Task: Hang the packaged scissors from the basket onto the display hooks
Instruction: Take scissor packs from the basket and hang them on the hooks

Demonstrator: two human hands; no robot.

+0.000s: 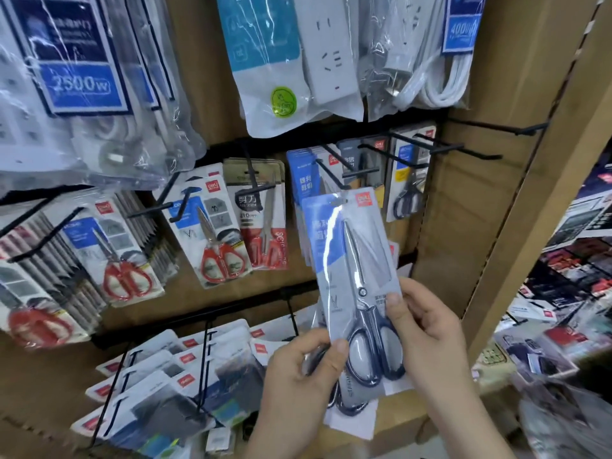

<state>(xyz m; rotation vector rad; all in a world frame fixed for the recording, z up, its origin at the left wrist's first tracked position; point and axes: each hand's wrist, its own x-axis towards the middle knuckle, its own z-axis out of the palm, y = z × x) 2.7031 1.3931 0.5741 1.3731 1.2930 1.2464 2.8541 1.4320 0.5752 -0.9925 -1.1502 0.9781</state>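
A packaged pair of scissors with dark blue handles on a blue and grey card stands upright in front of the display. My left hand grips its lower left edge, thumb on the front over the handle loop. My right hand pinches its right edge, thumb on the card beside the pivot. More packs lie behind it in my left hand. The card's hang slot sits just below the tip of a black display hook. Matching blue-card scissors hang behind on that hook.
Red-handled scissors packs fill hooks to the left, bagged power strips hang above, and flat packs hang on the row below. Bare black hooks jut out at upper right. A cardboard panel edge borders the display on the right.
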